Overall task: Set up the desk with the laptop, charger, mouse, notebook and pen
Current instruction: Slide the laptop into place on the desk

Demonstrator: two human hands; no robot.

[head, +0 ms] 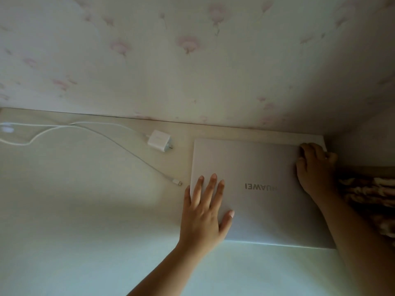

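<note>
Lying closed at the desk's [85,210] 3 o'clock side, the laptop [256,167] bears both hands: the left hand [205,212] flat, fingers spread, gripping nothing; the right hand [316,169] curled over its 1 o'clock corner. The charger [157,141] lies beside it at 10 o'clock, its cable [119,146] trailing toward 9.

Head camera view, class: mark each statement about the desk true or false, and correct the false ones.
1. The laptop lid is closed. True.
2. The left hand lies flat on the laptop. True.
3. The cable plug is in the laptop. False: it lies loose on the desk, just left of the laptop.
4. The charger sits on the laptop. False: it rests on the desk beside it.
5. The right hand is at the laptop's far right corner. True.
</note>
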